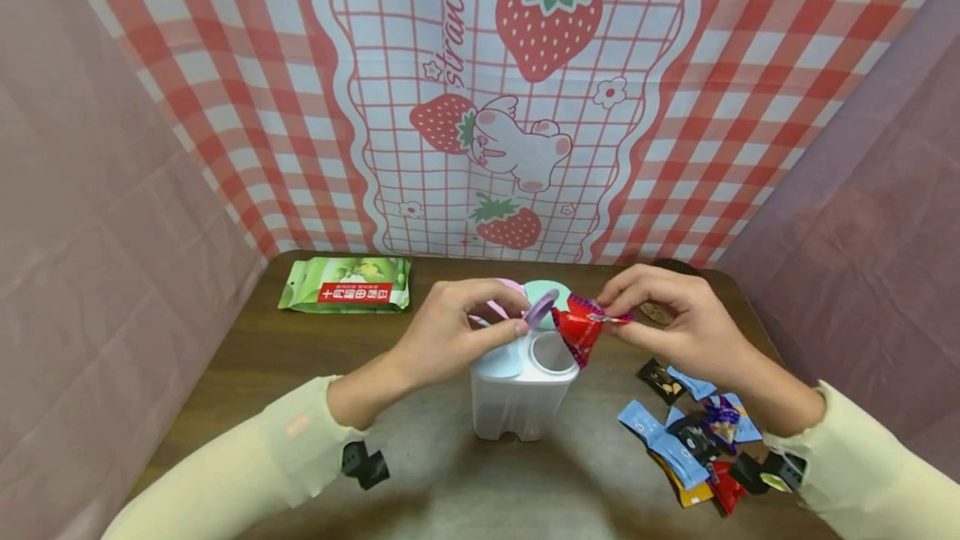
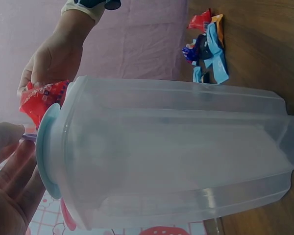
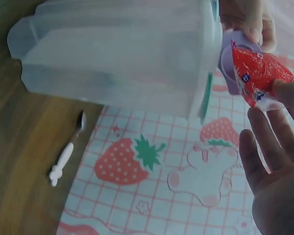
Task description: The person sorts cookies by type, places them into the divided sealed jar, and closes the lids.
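In the head view a tall translucent container (image 1: 517, 407) with a white top stands upright at the middle of the table. My left hand (image 1: 450, 327) pinches a purple lid (image 1: 542, 308), raised above a round opening (image 1: 553, 352) in that top. My right hand (image 1: 675, 315) pinches a red wrapped packet (image 1: 581, 327) by one end, right over the opening. Green and pale blue lids cover other parts of the top. In the right wrist view the red packet (image 3: 257, 68) overlaps the purple lid (image 3: 228, 63). The container (image 2: 161, 147) looks bare through its wall in the left wrist view.
A green bag (image 1: 348, 286) lies at the back left. Several small wrapped packets (image 1: 686, 444) are piled at the right, below my right forearm. A spoon with a white handle (image 3: 63, 161) lies on the table. Behind everything hangs a strawberry-print cloth (image 1: 480, 65).
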The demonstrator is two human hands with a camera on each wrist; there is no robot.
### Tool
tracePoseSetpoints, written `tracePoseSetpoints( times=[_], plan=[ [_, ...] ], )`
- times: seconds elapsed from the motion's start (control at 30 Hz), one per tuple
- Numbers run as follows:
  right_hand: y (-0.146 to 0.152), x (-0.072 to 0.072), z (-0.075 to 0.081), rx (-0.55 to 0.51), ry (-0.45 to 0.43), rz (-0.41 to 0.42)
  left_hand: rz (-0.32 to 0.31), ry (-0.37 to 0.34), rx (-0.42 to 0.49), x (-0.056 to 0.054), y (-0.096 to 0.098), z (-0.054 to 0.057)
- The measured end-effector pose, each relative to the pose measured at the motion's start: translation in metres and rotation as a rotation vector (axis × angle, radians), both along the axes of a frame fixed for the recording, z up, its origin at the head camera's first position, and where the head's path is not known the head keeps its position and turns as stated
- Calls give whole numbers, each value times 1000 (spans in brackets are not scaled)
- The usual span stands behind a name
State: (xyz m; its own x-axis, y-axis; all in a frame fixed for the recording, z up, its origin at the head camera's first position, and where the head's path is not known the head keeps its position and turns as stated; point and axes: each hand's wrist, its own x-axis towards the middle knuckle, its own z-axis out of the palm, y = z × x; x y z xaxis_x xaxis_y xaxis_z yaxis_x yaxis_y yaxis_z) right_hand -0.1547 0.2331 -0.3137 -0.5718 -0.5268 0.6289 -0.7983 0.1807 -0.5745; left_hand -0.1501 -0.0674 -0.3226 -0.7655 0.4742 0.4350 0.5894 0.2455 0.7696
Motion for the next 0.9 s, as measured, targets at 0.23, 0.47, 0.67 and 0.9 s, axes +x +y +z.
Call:
tracePoseSetpoints(
  times=[0.23, 0.47, 0.67, 0.9],
  plan=[
    [-14, -1, -10, -6, 50, 15, 3, 4, 6, -1, 1, -1],
    [-17, 1, -13, 115, 60, 64, 0, 8, -1, -1, 2, 0],
    [-16, -1, -12, 211, 10, 104, -2, 20, 2, 0, 1, 1],
    [-16, -7, -9, 312, 8, 140, -8, 29, 6, -1, 2, -1]
  ],
)
